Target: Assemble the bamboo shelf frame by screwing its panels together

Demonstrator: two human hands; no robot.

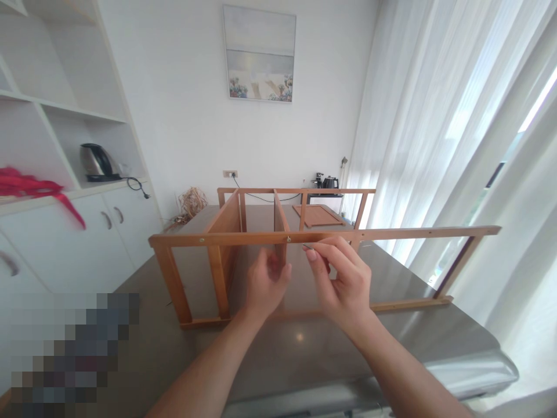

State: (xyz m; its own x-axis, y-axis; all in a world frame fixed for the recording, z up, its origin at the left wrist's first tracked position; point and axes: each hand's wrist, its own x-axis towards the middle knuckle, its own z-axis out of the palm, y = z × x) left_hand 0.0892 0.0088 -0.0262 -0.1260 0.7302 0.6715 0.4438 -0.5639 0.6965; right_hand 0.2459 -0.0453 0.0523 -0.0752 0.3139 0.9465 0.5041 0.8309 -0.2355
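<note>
A wooden shelf frame (pixel 243 238) lies on its side on the grey table, its long rail running across in front of me. A small metal screw (pixel 288 239) sits in that rail where a shelf board (pixel 281 253) meets it. Just below the screw, my left hand (pixel 266 284) is curled at the board's edge, fingers to its left and thumb to its right; motion blurs the fingertips. To the right, my right hand (pixel 343 278) pinches a thin dark metal piece (pixel 307 248) between thumb and forefinger. Its tip points left, apart from the screw; most of it is hidden.
Farther back on the grey table (pixel 278 360) lies a flat wooden panel (pixel 319 215). Clear plastic wrapping (pixel 474 371) lies along the near right edge. White cabinets (pixel 108 226) with a kettle (pixel 96 161) stand left, curtains (pixel 418 133) hang right.
</note>
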